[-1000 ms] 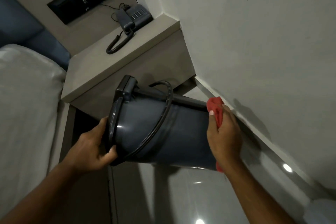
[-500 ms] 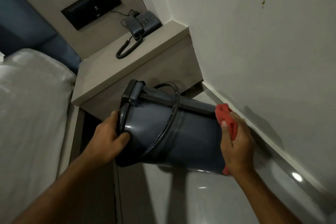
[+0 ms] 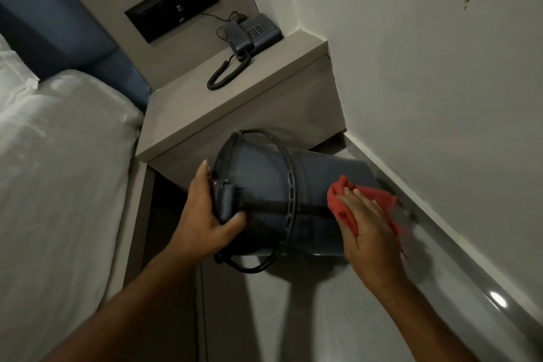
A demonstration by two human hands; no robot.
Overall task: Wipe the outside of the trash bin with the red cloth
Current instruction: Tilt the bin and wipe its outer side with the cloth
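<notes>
At the centre of the frame the bin [image 3: 282, 203] is being held tipped on its side, clear of the floor [image 3: 323, 317], mouth toward the left. The left hand [image 3: 205, 214] is being clamped on the rim, thumb over the lid hinge. The cloth [image 3: 346, 200] is being pressed flat against the bin's wall near its base by the right hand [image 3: 367, 226], fingers spread. The bin is judged light, stiff and smooth, so likely slippery; the rim is judged the surest hold. The cloth is judged soft and easily bunched, so a flat palm seems best.
</notes>
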